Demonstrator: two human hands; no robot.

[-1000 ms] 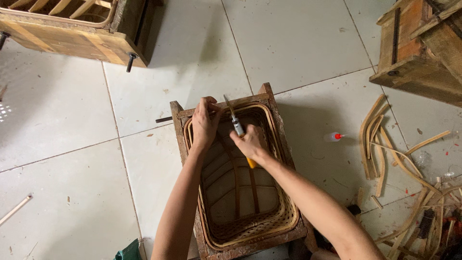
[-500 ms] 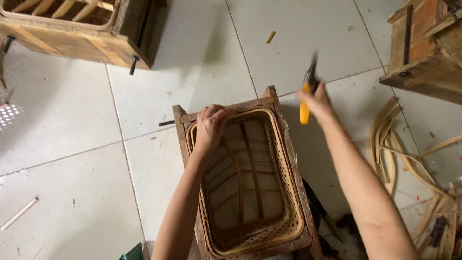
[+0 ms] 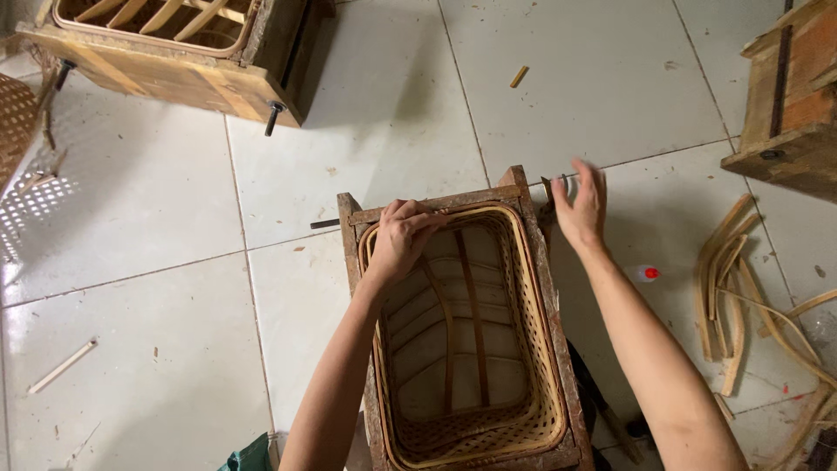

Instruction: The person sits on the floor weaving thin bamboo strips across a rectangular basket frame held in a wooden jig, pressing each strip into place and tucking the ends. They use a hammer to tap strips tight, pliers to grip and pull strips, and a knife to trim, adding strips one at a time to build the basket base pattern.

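Both hands are at the far end of a woven rattan basket (image 3: 471, 349) that sits inside a rectangular wooden frame (image 3: 558, 349) on the white tiled floor (image 3: 157, 227). Left hand (image 3: 403, 240) is curled over the basket's far rim near the left corner, fingers bent down and gripping the woven edge where it meets the frame. Right hand (image 3: 582, 202) is outside the frame at its far right corner, fingers spread and open, palm toward the wood; its fingertips are at a thin metal rod (image 3: 558, 179) that sticks out sideways from the frame's corner, though whether they actually touch it cannot be told. The basket is deep and oblong, with flat ribs running lengthwise across its bottom and a tightly woven band around the top. A second short rod end (image 3: 324, 224) pokes out on the frame's left side. Near the right forearm a small white cap with a red spot (image 3: 646, 273) lies on the tiles, and further right a bundle of curved rattan strips (image 3: 728, 279) is heaped. Another wooden frame with a basket (image 3: 166, 44) stands at the upper left, a wooden box (image 3: 785, 96) at the upper right, and a loose thin stick (image 3: 61, 366) lies at the lower left
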